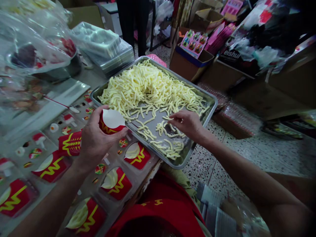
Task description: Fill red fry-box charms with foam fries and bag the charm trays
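My left hand (95,135) is wrapped round a red french-fry carton (107,128) with a white inside, holding it by the tray's near left edge. Below that wrist lies a stack of flat red cartons (70,144) with yellow zigzags. A metal tray (212,105) carries a big heap of pale yellow toy french fries (148,80), with looser ones scattered nearer me. Over the tray's right part, my right hand (186,124) is closed in a pinch, a fry showing at its fingertips. Its palm side is hidden.
Clear plastic blister trays hold filled red cartons (117,182) and small toy food pieces along the table. Stacked clear packs (106,46) and a bagged bowl (37,56) stand at the back left. Cardboard boxes (190,62) crowd the speckled floor (237,154) on the right. Someone's dark-trousered legs (133,26) are behind.
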Tool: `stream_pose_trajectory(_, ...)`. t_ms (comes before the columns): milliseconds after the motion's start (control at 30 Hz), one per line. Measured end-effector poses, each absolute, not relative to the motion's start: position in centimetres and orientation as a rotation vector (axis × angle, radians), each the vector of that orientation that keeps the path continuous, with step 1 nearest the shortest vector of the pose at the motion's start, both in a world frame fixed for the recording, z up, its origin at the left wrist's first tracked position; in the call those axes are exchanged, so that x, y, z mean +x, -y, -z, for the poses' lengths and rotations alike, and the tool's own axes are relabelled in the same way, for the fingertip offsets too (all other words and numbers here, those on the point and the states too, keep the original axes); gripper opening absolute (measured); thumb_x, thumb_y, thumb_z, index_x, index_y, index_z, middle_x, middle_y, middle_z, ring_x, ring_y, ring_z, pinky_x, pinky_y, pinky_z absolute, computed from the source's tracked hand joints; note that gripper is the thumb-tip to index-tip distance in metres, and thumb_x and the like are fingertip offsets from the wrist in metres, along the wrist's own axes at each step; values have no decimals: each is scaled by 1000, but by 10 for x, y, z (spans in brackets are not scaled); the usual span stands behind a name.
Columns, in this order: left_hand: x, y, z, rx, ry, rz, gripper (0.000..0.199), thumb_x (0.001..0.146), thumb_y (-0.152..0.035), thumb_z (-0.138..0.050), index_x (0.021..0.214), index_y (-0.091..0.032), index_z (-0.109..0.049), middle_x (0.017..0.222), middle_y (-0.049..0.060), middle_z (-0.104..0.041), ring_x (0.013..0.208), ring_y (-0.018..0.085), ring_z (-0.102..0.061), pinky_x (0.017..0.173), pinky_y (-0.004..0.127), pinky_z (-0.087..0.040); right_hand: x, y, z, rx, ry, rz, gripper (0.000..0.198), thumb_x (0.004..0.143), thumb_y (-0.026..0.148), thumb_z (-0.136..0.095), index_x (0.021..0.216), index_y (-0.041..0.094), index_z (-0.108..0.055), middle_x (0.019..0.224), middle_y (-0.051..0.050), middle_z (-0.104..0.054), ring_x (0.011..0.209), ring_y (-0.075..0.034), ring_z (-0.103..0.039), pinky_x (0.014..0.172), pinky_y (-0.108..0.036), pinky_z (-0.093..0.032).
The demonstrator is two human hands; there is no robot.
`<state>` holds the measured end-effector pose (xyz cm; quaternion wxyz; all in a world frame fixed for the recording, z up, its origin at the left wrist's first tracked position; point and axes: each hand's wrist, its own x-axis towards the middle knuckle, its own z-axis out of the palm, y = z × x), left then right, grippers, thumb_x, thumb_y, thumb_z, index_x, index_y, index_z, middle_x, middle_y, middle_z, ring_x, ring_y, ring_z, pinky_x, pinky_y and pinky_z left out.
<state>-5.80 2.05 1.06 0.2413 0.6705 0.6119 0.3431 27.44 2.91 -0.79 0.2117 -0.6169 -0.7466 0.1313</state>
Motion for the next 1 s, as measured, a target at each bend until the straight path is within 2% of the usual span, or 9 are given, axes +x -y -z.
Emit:
stream_pose_trajectory(133,-57,-18,-12,1951,-1693,-909,86,67,-48,-87,142,-28,-50,132,4,-63,115,31,-64,100,45,-54,235,-16,3,-1962,2255,-277,41,94,56,-63,83,20,-78,78,-9,-74,68,-19,-62,61,-33,-36)
stream_pose_trajectory(200,-51,-17,-14,2038,-1646,-892,86,67,-43,-87,142,-26,-49,135,6,-62,120,32,-62,105,45,-51,219,-14,4,-2093,2331,-189,44,94,57,-61,81,18,-77,80,-12,-73,68,-21,-62,58,-34,-33)
stream_pose_trajectory(367,-34,-20,-16,2236,-1570,-711,83,68,-35,-86,142,-25,-49,134,9,-60,122,33,-59,106,44,-50,199,-12,14,-2115,2366,-182,34,97,40,-56,79,19,-76,88,-10,-71,66,-17,-58,54,-31,-26)
stream_pose_trajectory(467,-22,-28,-16,2378,-1520,-516,81,67,-29,-85,140,-20,-51,127,12,-59,115,32,-61,99,42,-53,199,-13,22,-2003,2356,-192,23,90,30,-59,78,19,-76,88,-7,-70,64,-14,-54,55,-30,-25)
stream_pose_trajectory(567,-13,-39,-18,2512,-1455,-391,78,67,-22,-83,138,-18,-52,125,12,-58,113,31,-61,96,40,-53,204,-21,20,-1925,2166,-395,12,78,28,-68,76,18,-76,77,-3,-68,62,-12,-51,56,-28,-29)
stream_pose_trajectory(700,-3,-54,-26,2587,-1428,-275,74,63,-18,-85,132,-17,-57,121,11,-58,109,31,-62,95,40,-53,207,-39,1,-1765,1718,-816,24,75,39,-74,71,16,-73,59,2,-58,56,-10,-46,54,-25,-32)
stream_pose_trajectory(800,7,-66,-28,2536,-1405,-353,77,62,-19,-84,133,-16,-56,121,10,-57,109,29,-62,96,40,-53,193,-52,-16,-1677,1757,-724,24,78,38,-74,70,15,-73,59,1,-59,57,-10,-47,56,-26,-31)
stream_pose_trajectory(900,16,-76,-23,2439,-1425,-547,72,65,-16,-79,133,-13,-57,119,11,-57,110,29,-61,99,41,-52,174,-63,-32,-1710,1975,-469,20,84,25,-65,69,15,-74,62,-1,-62,60,-11,-48,60,-28,-31)
stream_pose_trajectory(1000,20,-80,-17,2328,-1443,-716,68,65,-16,-77,131,-12,-59,116,11,-58,108,28,-60,100,42,-52,163,-73,-45,-1584,2220,-536,25,83,11,-54,66,15,-72,61,0,-58,61,-11,-47,63,-27,-32)
